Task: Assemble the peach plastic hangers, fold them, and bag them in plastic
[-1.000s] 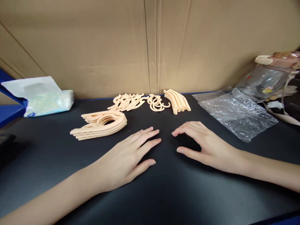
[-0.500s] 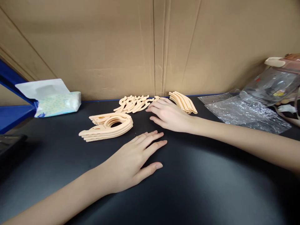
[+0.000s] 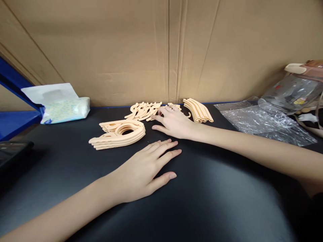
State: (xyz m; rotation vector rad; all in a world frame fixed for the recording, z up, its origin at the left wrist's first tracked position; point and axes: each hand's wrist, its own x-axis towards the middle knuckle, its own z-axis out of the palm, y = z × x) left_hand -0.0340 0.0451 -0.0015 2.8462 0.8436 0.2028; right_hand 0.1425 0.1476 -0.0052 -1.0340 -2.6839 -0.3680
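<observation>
My left hand (image 3: pixel 145 169) lies flat on the black tabletop, fingers spread, holding nothing. Just beyond it sits a stack of beige folded plastic hangers (image 3: pixel 116 137), close to my fingers but apart from them. My right hand (image 3: pixel 175 122) reaches over a loose group of beige hanger hook pieces (image 3: pixel 142 111) at the back, its fingers apart. Its index fingertip is at the edge of these pieces; whether it touches one I cannot tell. Part of the group is hidden behind the hand. To its right stands a pile of curved beige hanger arms (image 3: pixel 198 110).
A tissue pack (image 3: pixel 65 107) lies at the back left beside a blue metal frame (image 3: pixel 20 124). A dark device (image 3: pixel 12 153) is at the left edge. Crinkled clear plastic bags (image 3: pixel 262 121) and a transparent bottle (image 3: pixel 290 90) occupy the right. Cardboard (image 3: pixel 126 50) walls off the back.
My right hand has moved left across the hook pieces, uncovering a hook on its right side. My left hand stays flat in place. The view has shifted slightly.
</observation>
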